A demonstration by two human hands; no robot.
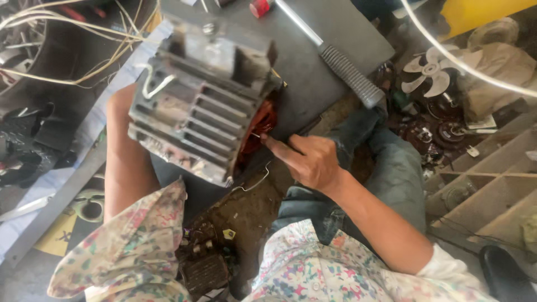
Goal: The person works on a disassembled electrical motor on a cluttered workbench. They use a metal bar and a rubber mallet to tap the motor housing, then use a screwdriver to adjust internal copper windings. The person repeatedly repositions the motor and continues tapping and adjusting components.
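1. Head view: right hand has thumb & forefinger pinched on a thin wire end right at the open face of the motor housing; other fingers curled in.
2. Wire comes out of the copper windings, reddish-orange, showing inside the housing's end.
3. Housing: grey cast metal w/ parallel cooling fins, worn and scuffed, lying on its side, tilted, on a grey metal plate in front of the person's knees. A short white wire loops on its top.
4. Left hand not visible – forearm goes behind the housing's far side, so can't tell its grip.
5. A loose bent wire lies just below the housing.
6. Long tool w/ ribbed grey handle lies across the plate, apart from the hand.
7. Right of the legs: white fan blade among scrap parts. Top left: tangle of pale cables.
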